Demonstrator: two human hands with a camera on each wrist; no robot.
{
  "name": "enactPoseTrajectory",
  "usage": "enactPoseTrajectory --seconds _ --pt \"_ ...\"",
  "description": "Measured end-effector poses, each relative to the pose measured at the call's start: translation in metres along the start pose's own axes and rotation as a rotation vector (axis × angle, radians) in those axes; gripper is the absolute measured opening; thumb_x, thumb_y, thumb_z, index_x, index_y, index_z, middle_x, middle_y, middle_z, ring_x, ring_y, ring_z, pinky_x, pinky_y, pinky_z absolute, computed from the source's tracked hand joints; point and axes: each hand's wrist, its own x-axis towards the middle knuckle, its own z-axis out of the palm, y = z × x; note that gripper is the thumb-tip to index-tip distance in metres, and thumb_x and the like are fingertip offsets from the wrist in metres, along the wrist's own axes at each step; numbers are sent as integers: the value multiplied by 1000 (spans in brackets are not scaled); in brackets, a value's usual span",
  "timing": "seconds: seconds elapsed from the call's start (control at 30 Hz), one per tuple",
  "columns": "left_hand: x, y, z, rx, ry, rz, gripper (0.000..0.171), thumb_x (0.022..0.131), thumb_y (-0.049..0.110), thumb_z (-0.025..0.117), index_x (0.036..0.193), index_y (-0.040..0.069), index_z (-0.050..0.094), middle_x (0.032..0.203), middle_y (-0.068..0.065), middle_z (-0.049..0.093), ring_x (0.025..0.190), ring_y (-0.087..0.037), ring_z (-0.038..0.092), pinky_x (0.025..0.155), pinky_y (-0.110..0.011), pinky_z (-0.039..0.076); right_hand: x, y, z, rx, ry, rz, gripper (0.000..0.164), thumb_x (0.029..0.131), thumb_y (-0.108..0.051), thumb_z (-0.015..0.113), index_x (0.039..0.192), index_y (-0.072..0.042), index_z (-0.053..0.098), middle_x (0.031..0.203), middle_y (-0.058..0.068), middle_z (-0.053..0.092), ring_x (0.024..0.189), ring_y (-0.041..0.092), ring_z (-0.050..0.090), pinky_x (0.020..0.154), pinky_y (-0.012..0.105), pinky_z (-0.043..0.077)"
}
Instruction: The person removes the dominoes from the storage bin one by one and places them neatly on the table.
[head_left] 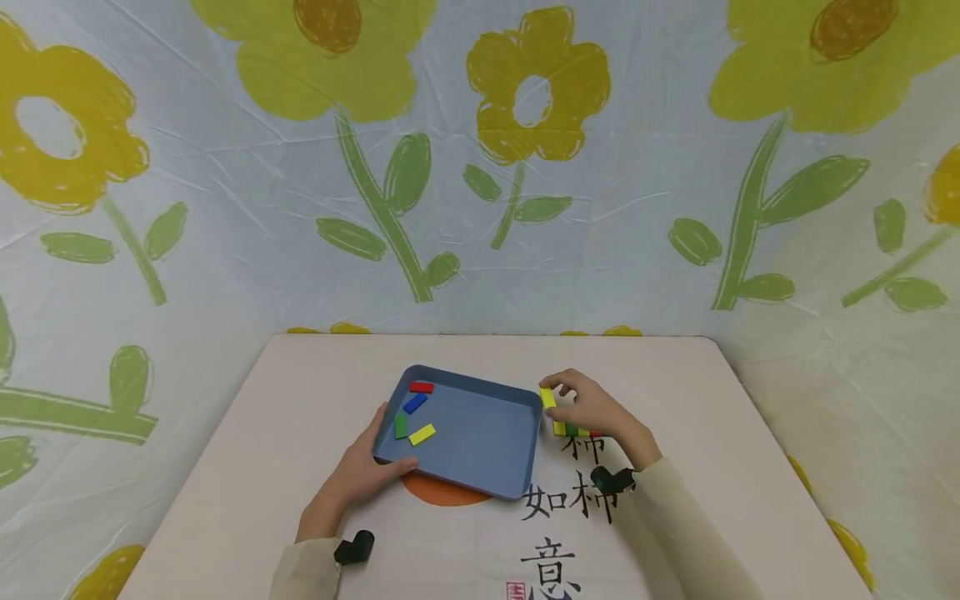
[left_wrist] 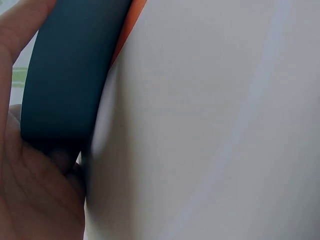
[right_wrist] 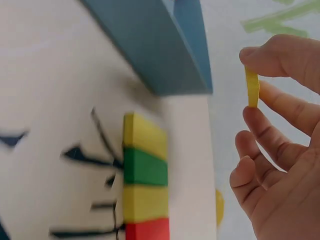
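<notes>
left hand holds tray; right hand pinches block

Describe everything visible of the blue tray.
The blue tray is a shallow, smooth, plastic-looking rectangle with rounded corners and raised walls. It is askew, partly covering an orange printed shape; whether it lies flat is unclear. The left hand grips its left end, thumb at the near rim. Inside, at left, lie a red block, blue block, green block and yellow block.
</notes>
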Motion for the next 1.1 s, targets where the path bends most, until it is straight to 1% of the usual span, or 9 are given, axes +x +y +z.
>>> enactPoseTrajectory --seconds 0.23,0.37,0.5,0.63,0.9,1.0,1.1 --pt "-1 2 1 -4 -2 -4 119 81 64 78 167 29 4 171 -14 22 155 -44 25 120 -68 28 -15 19 -14 -63 27 4 46 88 -17 75 133 -10 66 134 12 61 117 34 58 86 46 55" --pt "-2 3 0 1 -5 -7 120 81 65 78 167 29 3 172 -13 21 156 -43 24 120 -67 28 -23 27 -22 -88 58 11 45 88 -16 76 131 -6 67 132 15 61 117 38 57 87 50 55" --pt "-3 3 -1 0 -5 -7 120 81 65 78 167 28 3 172 -12 21 156 -43 24 121 -67 28 -30 35 -28 -118 80 28 42 89 -16 77 128 -6 68 131 16 62 119 41 56 89 53 56" --pt "-2 2 -1 -11 -4 -3 120 81 64 78 168 28 4 171 -13 21 155 -43 25 120 -67 28 -39 43 -34 -129 92 51 42 89 -17 78 128 -7 68 132 17 62 119 41 57 88 52 56" --pt "-2 1 1 -10 -8 -2 120 81 63 78 168 26 4 172 -13 21 155 -43 25 120 -67 28 -59 65 -42 -123 135 62 45 88 -15 80 130 -3 67 132 19 63 114 39 59 85 43 53" --pt "-2 2 0 -11 -3 -7 120 81 64 78 168 26 4 172 -13 21 155 -43 25 120 -67 28 -65 73 -42 -131 146 69 47 88 -16 80 131 -2 66 132 19 63 113 38 61 85 45 54" --pt "-2 2 0 -6 -4 -9 121 81 64 78 168 26 4 172 -13 21 155 -43 24 120 -67 28 -71 81 -43 -133 156 82 46 87 -15 81 129 -1 67 130 20 64 110 37 62 87 49 54"
